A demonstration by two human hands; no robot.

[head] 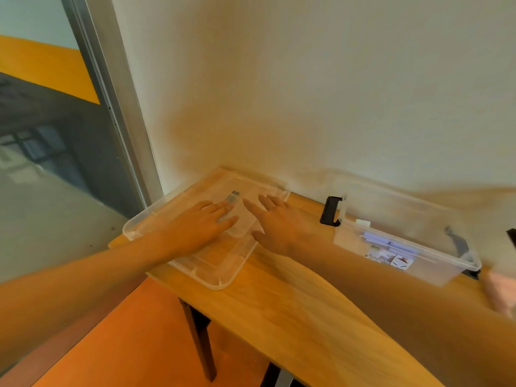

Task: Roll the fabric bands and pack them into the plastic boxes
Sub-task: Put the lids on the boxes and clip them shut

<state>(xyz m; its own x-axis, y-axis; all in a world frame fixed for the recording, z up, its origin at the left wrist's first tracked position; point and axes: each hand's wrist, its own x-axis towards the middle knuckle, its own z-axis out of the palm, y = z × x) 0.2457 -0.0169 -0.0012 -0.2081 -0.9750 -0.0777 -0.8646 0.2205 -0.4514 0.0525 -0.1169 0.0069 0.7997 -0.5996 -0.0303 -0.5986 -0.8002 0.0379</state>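
A clear plastic lid (223, 270) lies flat at the left end of the wooden table (293, 308). My left hand (199, 227) rests palm down on the lid with its fingers straight. My right hand (279, 224) lies flat beside it, fingers spread over the lid's right edge. To the right stands an open clear plastic box (405, 233) with black latches (331, 211) and a printed label on its front wall. No fabric band is in view.
The table stands against a white wall (307, 93). Its left end is just beyond the lid, above an orange floor (134, 344). A glass partition (50, 163) is at the left. A blurred pinkish object (502, 294) shows at the right edge.
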